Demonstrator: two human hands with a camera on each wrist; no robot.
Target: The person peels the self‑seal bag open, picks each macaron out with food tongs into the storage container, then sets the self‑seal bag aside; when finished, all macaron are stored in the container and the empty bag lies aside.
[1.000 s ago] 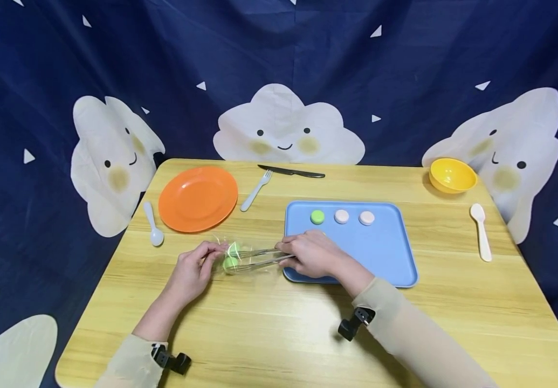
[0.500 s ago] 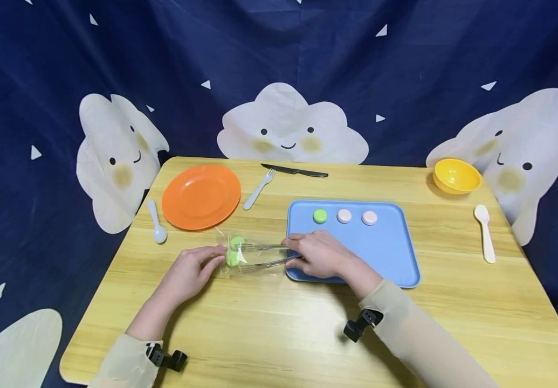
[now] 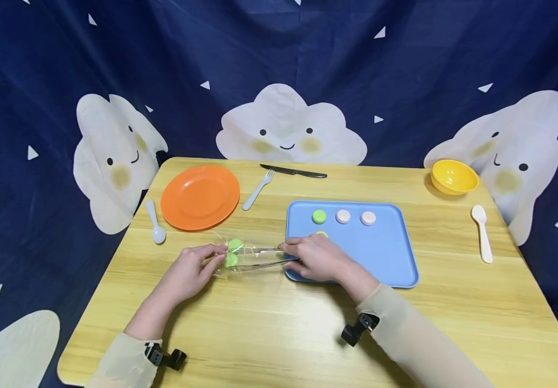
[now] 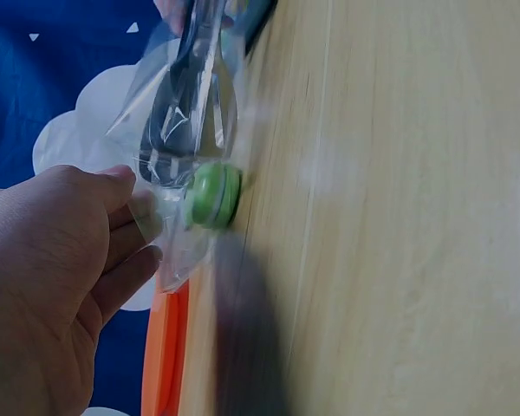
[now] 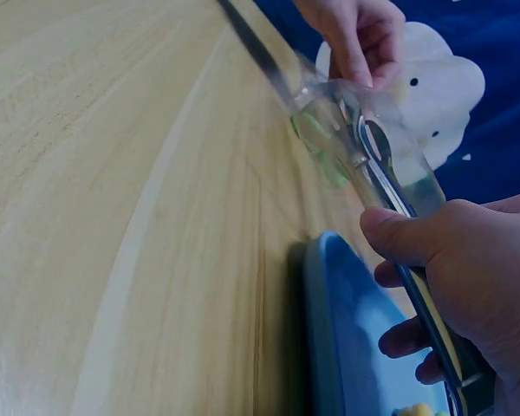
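Note:
In the head view my left hand [image 3: 192,270] pinches the end of a clear plastic bag [image 4: 180,251] left of the blue tray [image 3: 380,258]. Two green macarons [image 3: 235,245] are inside it, near those fingers. My right hand [image 3: 319,257], above the tray's left side, grips metal tongs [image 5: 390,186]; their tips reach into the bag beside the macarons. Whether the tips touch a macaron is unclear through the shiny plastic. On the tray stand a green macaron [image 3: 319,216], two pale pink macarons [image 3: 343,216] and a yellow one [image 3: 322,234], mostly hidden by my right hand.
An orange plate [image 3: 200,197] lies at the back left, between a pale spoon [image 3: 157,230] and a pale fork [image 3: 258,189]. Behind the fork is a black knife [image 3: 293,171]. A yellow bowl [image 3: 454,177] and a cream spoon [image 3: 482,233] are at the right.
Both hands stay nearly in place, with the bag and tongs shifting slightly. The tongs' arms look a little closer together than half a second ago. The yellow macaron shows again beside my right hand.

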